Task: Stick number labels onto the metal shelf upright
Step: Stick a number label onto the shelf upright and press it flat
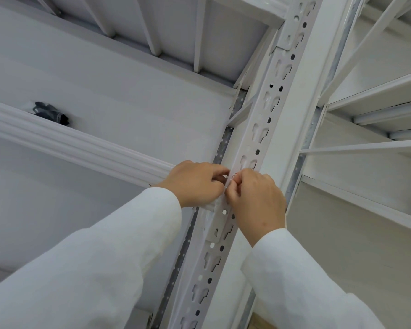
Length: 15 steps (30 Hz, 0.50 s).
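A white metal shelf upright [259,129] with keyhole slots runs from the bottom centre up to the top right. My left hand [195,182] and my right hand [256,200] meet on its slotted face where a shelf beam joins it. Between their pinched fingertips is a small thin white piece, apparently a label [228,182], held against the upright. Its printing is too small to read. Both arms wear white sleeves.
A ribbed white shelf beam [69,141] crosses from the left to the upright. A black object [51,113] in clear wrap lies on the shelf behind it. More white shelves and braces [370,148] stand to the right, with decking ribs overhead.
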Motion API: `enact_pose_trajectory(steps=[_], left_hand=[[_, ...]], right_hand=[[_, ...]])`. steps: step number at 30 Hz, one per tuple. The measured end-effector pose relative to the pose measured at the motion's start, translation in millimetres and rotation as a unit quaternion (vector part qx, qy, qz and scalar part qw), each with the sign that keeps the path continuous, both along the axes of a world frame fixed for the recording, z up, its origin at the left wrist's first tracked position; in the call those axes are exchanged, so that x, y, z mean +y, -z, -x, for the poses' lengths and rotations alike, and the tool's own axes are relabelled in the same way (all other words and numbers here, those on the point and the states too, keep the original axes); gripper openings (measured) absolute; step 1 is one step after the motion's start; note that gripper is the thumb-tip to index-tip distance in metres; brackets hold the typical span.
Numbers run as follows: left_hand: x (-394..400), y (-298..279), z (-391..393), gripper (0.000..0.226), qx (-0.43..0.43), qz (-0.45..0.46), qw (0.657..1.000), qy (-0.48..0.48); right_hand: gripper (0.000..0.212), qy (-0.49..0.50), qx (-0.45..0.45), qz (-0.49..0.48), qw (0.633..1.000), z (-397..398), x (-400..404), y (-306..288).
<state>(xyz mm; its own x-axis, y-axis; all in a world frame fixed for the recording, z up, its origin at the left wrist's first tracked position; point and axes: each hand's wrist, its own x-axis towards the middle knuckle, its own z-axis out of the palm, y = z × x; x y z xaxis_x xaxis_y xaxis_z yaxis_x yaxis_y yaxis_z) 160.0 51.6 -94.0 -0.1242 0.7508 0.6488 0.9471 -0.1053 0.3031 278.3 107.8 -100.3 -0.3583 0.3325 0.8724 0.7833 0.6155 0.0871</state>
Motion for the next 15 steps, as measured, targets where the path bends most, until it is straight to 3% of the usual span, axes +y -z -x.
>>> enact_pose_trajectory(steps=[7, 15], left_hand=[[2.7, 0.5, 2.6, 0.046, 0.001, -0.010, 1.000, 0.001], [3.4, 0.6, 3.0, 0.046, 0.009, -0.015, 1.000, 0.008]], right_hand=[[0.011, -0.155, 0.076, -0.011, 0.985, -15.0, 14.0, 2.1], [0.011, -0.142, -0.056, -0.182, 0.971, -25.2, 18.7, -12.1]])
